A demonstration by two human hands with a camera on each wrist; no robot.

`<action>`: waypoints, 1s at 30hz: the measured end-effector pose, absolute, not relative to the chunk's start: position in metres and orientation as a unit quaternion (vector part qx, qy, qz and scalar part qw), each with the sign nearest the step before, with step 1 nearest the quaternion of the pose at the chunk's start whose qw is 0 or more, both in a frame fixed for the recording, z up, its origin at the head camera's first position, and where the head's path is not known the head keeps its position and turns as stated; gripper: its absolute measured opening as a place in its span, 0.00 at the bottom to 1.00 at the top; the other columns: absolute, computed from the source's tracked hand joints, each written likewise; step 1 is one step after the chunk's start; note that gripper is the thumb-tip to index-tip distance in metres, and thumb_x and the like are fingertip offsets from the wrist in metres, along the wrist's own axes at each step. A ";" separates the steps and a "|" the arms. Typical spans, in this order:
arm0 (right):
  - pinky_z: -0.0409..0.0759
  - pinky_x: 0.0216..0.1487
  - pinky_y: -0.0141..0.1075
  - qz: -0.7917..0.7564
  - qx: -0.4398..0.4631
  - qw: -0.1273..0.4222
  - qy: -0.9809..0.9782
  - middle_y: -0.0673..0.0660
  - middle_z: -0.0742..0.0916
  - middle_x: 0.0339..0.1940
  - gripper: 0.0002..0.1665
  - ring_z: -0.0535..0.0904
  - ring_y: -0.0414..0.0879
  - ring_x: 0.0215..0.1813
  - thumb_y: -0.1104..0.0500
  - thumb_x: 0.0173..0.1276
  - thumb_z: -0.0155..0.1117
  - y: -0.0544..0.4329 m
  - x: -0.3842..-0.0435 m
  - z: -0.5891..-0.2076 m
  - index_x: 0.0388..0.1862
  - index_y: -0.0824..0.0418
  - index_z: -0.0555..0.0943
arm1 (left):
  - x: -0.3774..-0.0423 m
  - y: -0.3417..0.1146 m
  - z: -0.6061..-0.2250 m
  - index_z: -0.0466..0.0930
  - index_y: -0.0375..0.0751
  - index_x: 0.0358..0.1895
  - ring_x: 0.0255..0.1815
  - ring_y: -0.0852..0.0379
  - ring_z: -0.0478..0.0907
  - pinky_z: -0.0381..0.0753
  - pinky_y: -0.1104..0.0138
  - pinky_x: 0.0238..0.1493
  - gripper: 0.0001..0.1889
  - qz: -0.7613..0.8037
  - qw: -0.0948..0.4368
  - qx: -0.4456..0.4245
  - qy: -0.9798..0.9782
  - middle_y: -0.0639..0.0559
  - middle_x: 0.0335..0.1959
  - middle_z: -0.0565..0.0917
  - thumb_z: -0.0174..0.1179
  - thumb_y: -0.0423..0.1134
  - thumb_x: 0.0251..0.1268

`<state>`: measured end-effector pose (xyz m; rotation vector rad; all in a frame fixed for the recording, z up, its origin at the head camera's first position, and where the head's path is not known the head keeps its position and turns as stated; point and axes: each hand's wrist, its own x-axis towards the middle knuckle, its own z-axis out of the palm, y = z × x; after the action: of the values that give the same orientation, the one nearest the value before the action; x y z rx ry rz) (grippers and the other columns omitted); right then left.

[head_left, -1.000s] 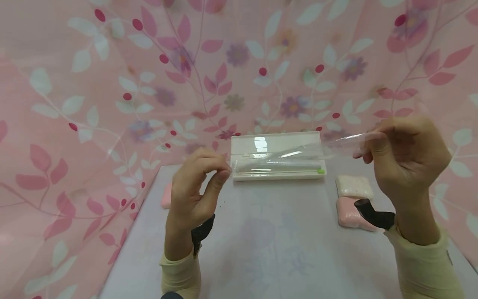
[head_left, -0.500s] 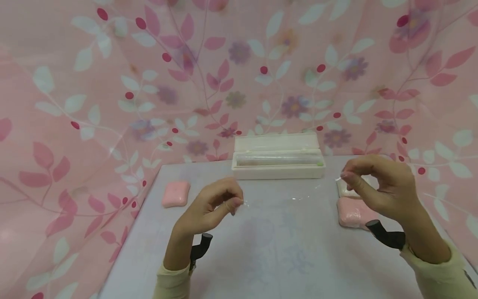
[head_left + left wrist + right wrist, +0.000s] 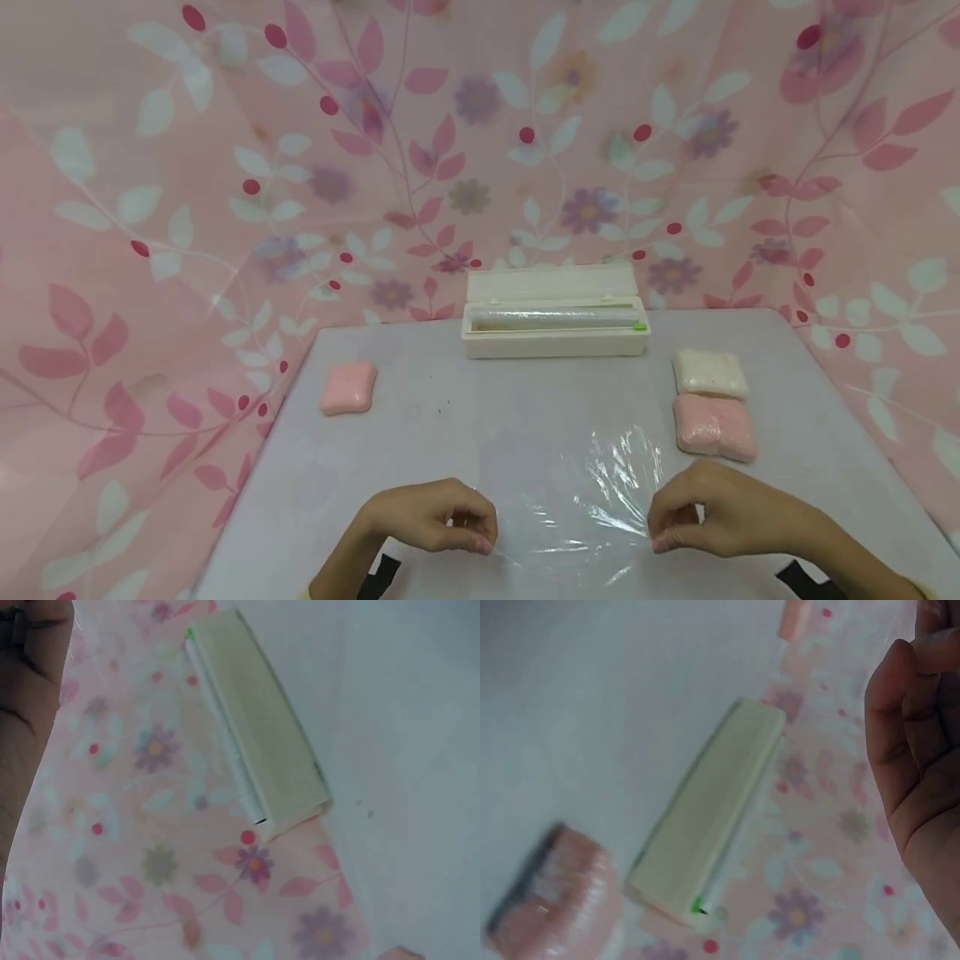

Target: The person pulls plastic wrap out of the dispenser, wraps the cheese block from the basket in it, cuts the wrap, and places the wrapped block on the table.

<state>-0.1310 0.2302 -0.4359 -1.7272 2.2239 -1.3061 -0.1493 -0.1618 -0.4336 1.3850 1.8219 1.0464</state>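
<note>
A clear sheet of plastic wrap [image 3: 570,525] stretches between my two hands, low over the near part of the table in the head view. My left hand [image 3: 438,518] pinches its left edge between thumb and fingertips. The right edge is pinched by my right hand [image 3: 712,512], just in front of a pink wrapped block [image 3: 716,427]. Bright creases fan out from the right fingertips. In the right wrist view the curled fingers [image 3: 891,697] show at the right side. Only part of the left palm [image 3: 30,712] shows in the left wrist view.
At the table's back stands a white wrap dispenser box [image 3: 555,343], lid raised, a roll inside and a green cutter on its edge. A white block [image 3: 710,373] lies behind the pink one. Another pink block [image 3: 349,387] lies at left. A floral curtain [image 3: 480,150] hangs behind the table [image 3: 405,442].
Both hands have come down and toward me, carrying the plastic wrap from in front of the box to low over the near table. The box and blocks have stayed put.
</note>
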 end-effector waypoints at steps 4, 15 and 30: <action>0.71 0.25 0.16 -0.426 -0.538 0.080 0.723 0.37 0.84 0.26 0.09 0.71 0.18 0.29 0.62 0.60 0.74 0.228 -0.131 -0.473 0.32 0.49 0.83 | -0.146 -0.159 -0.464 0.80 0.42 0.38 0.26 0.76 0.69 0.76 0.76 0.26 0.01 0.375 0.327 0.490 0.715 0.57 0.27 0.80 0.61 0.33 0.69; 0.66 0.23 0.15 -0.388 -0.492 0.073 0.776 0.32 0.81 0.20 0.08 0.66 0.14 0.25 0.55 0.56 0.77 0.220 -0.137 -0.527 0.27 0.44 0.85 | -0.148 -0.154 -0.502 0.82 0.39 0.35 0.27 0.78 0.73 0.79 0.76 0.30 0.03 0.333 0.316 0.466 0.756 0.59 0.28 0.83 0.66 0.30 0.62; 0.67 0.23 0.21 -0.363 -0.425 0.096 0.823 0.29 0.77 0.18 0.10 0.68 0.23 0.22 0.50 0.55 0.77 0.213 -0.130 -0.544 0.22 0.41 0.82 | -0.137 -0.148 -0.517 0.82 0.47 0.26 0.21 0.75 0.65 0.71 0.79 0.24 0.07 0.245 0.273 0.440 0.820 0.68 0.20 0.74 0.71 0.35 0.56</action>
<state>-0.1301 0.2131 -0.5444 -1.2596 2.4387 -1.0765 -0.1366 -0.1475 -0.5165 1.1838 2.2064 0.6588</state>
